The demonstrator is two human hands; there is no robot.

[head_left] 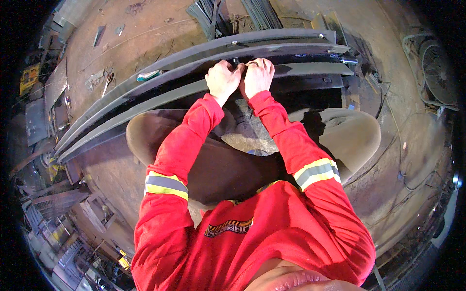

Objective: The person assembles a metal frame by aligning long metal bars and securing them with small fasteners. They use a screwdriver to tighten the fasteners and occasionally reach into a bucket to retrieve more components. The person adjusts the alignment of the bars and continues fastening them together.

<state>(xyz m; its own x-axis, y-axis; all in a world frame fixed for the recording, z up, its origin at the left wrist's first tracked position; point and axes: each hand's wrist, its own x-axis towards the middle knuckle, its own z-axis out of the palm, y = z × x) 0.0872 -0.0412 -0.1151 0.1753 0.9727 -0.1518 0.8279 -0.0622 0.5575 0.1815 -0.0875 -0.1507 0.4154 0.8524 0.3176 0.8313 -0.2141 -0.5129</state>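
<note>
Both my hands meet at the long grey steel beams (pixel 179 53) that lie side by side across the front of my knees. My left hand (pixel 223 80) is closed, its fingers curled at the channel between two beams. Beside it, nearly touching, my right hand (pixel 258 76) is also closed, thumb and fingers bent inward. A small dark bolt-like piece (pixel 236 60) shows just beyond the fingertips. What the fingers grip is mostly hidden. Further off, a shiny bolt (pixel 235 42) sits on the far beam, and a bright metal rod end (pixel 348 61) sticks out near the right ends.
A green and white item (pixel 148 75) rests on the beams at left. Bundles of thin metal bars (pixel 209 18) lie beyond them. At right stands a round fan (pixel 438 68), with a cable (pixel 399 119) on the floor. Scrap and metal parts crowd the left side.
</note>
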